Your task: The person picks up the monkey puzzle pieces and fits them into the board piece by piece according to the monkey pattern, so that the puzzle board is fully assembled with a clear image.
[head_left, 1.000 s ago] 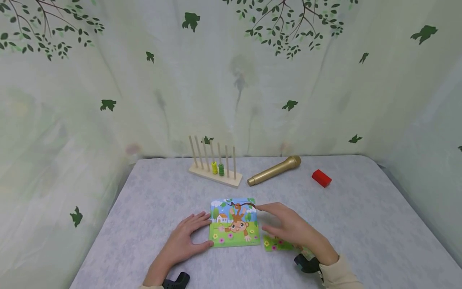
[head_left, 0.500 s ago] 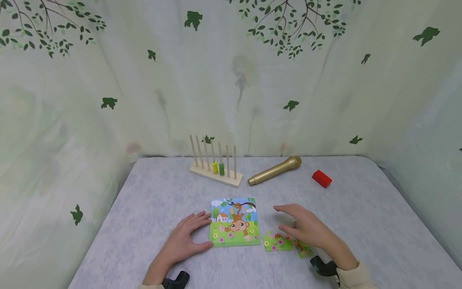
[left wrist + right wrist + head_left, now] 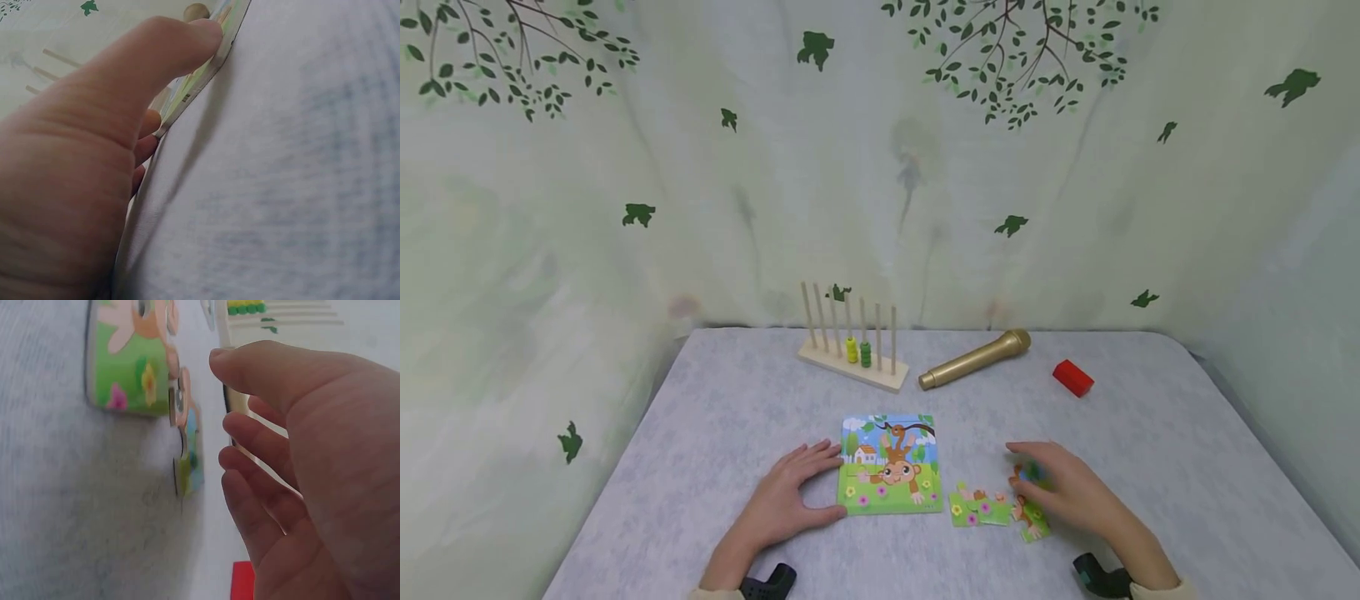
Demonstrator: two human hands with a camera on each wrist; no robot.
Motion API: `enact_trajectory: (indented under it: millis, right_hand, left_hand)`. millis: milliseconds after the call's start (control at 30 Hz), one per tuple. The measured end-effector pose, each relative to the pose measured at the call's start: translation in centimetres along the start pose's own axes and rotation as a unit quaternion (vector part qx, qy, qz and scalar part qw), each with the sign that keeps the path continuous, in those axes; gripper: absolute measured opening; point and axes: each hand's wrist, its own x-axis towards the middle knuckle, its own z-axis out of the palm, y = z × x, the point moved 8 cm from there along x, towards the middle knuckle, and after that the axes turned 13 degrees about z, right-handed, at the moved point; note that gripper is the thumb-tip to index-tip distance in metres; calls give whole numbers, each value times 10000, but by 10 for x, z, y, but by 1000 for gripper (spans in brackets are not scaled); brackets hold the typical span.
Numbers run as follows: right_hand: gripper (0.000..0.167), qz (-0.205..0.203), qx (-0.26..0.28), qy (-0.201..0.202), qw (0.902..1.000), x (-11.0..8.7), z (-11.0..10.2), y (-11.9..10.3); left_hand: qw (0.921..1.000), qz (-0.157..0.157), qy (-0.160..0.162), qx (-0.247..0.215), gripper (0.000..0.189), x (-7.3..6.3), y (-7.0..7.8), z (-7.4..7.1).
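Observation:
A square puzzle board (image 3: 891,467) with a monkey picture lies flat on the table. My left hand (image 3: 790,492) rests at the board's left side, thumb and fingers spread apart and touching its edge; in the left wrist view the thumb reaches onto the board's corner (image 3: 200,76). To the right lie loose jigsaw pieces: a flowered one (image 3: 981,508), and a monkey-limb one (image 3: 1032,521) beside my right hand (image 3: 1078,492). That hand hovers with loosely bent fingers, holding nothing. In the right wrist view a blue-and-green piece (image 3: 192,453) lies apart from its fingertips; in the head view the hand partly covers it.
Behind the board stands a wooden peg rack (image 3: 853,362) with yellow and green beads. A gold microphone (image 3: 973,360) lies to its right, then a red block (image 3: 1072,378). Patterned fabric (image 3: 865,167) hangs beyond the table's far edge.
My right hand has moved right, away from the board's upper right corner to above the loose pieces, uncovering some of them. The left hand has stayed at the board's edge.

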Motion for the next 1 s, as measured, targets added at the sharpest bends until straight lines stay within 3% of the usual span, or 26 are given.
enact_trajectory:
  millis: [433, 1000]
  right_hand:
    - [49, 393, -90, 47, 9992, -7, -2, 20]
    - [45, 335, -239, 244, 9989, -14, -6, 30]
  left_hand:
    - [10000, 7, 9, -61, 68, 1, 1, 0]
    - [10000, 31, -15, -37, 69, 1, -2, 2]
